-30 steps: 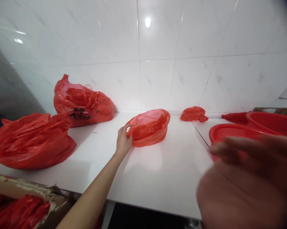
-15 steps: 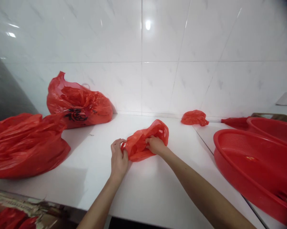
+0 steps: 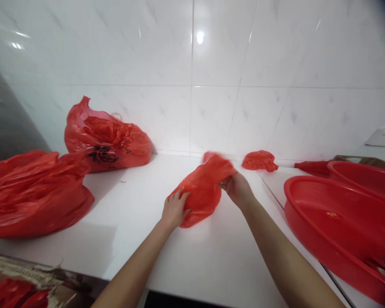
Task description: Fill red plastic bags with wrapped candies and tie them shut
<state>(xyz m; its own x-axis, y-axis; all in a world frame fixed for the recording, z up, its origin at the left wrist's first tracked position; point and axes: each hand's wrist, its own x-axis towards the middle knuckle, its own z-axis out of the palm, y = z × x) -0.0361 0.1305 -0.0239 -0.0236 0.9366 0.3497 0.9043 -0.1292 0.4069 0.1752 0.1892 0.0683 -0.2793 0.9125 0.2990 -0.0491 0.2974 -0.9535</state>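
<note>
A crumpled red plastic bag (image 3: 200, 196) lies on the white counter in front of me, its far end lifted and blurred. With curved fingers and the thumb apart from them, my left hand (image 3: 174, 209) holds the bag's near left side against the counter. My right hand (image 3: 239, 188) pinches the bag's upper right edge between thumb and fingers and raises it. Whatever the bag contains, if anything, is hidden.
Two full-looking red bags, one large (image 3: 35, 196) and one with black print (image 3: 109, 141), stand at the left. A small red bundle (image 3: 259, 160) sits by the tiled wall (image 3: 166, 115). Red plastic baskets (image 3: 307, 231) occupy the right. Below the counter's front left edge is a torn carton (image 3: 60, 295).
My right hand has come out of the bag's opening and moved right, pulling the edge up and over. My left hand has shifted right and slightly nearer, onto the bag's side.
</note>
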